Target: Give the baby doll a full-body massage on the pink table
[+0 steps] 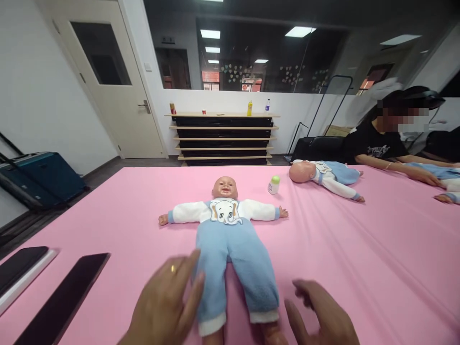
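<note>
A baby doll (226,211) lies on its back on the pink-covered table, arms stretched out sideways and head away from me. It wears a white and blue outfit with an elephant on the chest. My left hand (168,292), with a ring on one finger, is at the doll's leg on the left; its fingers are apart, and I cannot tell whether they touch the cloth. To the right of the other leg, my right hand (319,311) hovers with thumb and fingers apart, holding nothing. Past the doll's hand stands a small white jar with a green lid (274,185).
A second doll (327,175) lies at the right rear of the pink table (136,191). Beyond it, a person in a black shirt (384,143) reaches toward another doll (442,175). Dark phone-like slabs (64,297) lie at the left. A shelf (223,127) stands behind.
</note>
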